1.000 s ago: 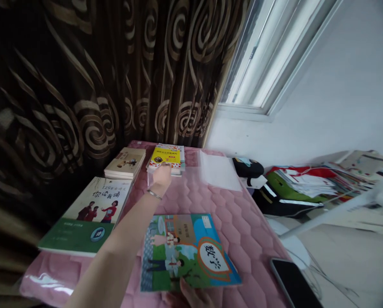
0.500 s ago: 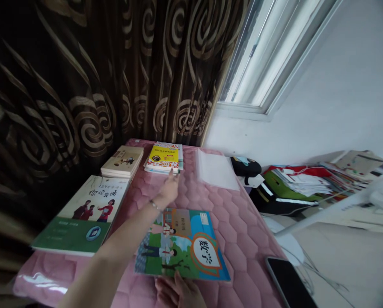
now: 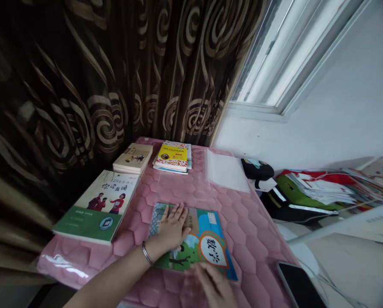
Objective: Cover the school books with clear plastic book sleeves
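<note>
In the head view, the left hand (image 3: 172, 226) lies palm down on the maths book (image 3: 196, 244), flat and open, fingers slightly spread towards 12 o'clock, thumb towards 2. Its forearm enters from 8 o'clock, a bracelet (image 3: 147, 253) at the wrist. The right hand (image 3: 213, 283), blurred, is at the book's near edge, reaching in from 5 o'clock with fingers bent; whether it grips anything cannot be told.

The maths book lies closed on the pink quilted worktop (image 3: 245, 244), at 6 o'clock from the middle of the view. Its long axis runs from 9 to just past 3 o'clock, the cover's top pointing to 3, so its picture lies sideways. The cover is green and blue, with black lettering on a white panel ringed in orange. At 4 o'clock from it lies a phone (image 3: 300, 283).
</note>
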Demonstrator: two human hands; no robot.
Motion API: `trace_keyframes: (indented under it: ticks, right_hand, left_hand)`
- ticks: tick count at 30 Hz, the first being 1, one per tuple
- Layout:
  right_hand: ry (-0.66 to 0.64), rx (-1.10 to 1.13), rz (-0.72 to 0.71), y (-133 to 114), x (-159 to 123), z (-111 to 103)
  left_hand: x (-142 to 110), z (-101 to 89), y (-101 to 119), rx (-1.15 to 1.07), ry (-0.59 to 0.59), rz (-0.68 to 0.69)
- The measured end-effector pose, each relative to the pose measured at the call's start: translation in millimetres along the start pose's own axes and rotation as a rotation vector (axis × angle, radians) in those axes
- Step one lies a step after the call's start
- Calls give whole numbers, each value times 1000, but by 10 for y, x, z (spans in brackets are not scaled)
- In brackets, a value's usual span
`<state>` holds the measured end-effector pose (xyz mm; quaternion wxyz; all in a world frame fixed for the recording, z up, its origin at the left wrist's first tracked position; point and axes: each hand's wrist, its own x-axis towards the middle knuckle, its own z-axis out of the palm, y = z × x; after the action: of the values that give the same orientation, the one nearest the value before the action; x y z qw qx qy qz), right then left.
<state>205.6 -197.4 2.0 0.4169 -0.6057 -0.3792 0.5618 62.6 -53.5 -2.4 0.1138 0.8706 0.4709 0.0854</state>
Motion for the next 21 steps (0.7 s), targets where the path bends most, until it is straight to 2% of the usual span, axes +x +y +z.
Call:
trace_keyframes:
  ticks: [1, 2, 5, 6, 8, 11, 15, 21]
  right_hand:
    - [58, -101, -92, -55, 65, -143]
    - [168, -197, -185, -101, 152, -294]
    - [370, -520, -411, -138, 494, -720]
    - [436, -603, -462, -114, 610, -830]
    - [458, -708, -480, -31, 797, -977]
    - [411, -815, -466, 88, 916, -1027]
    - [412, -882, -478, 101, 874, -962]
    - [411, -921, -474, 10, 817, -925]
  left_hand:
    - [-4, -9, 13, 3, 6, -22]
    - [-18, -22, 25, 8, 13, -55]
    - [-135, -71, 22, 46, 48, -210]
    - [-193, -83, 0, 64, 64, -267]
    - [-319, -89, -73, 89, 91, -361]
    - [-479, -51, -228, 67, 114, -402]
    - [-555, 11, -399, -7, 179, -308]
    - [-528, -22, -432, -36, 176, -320]
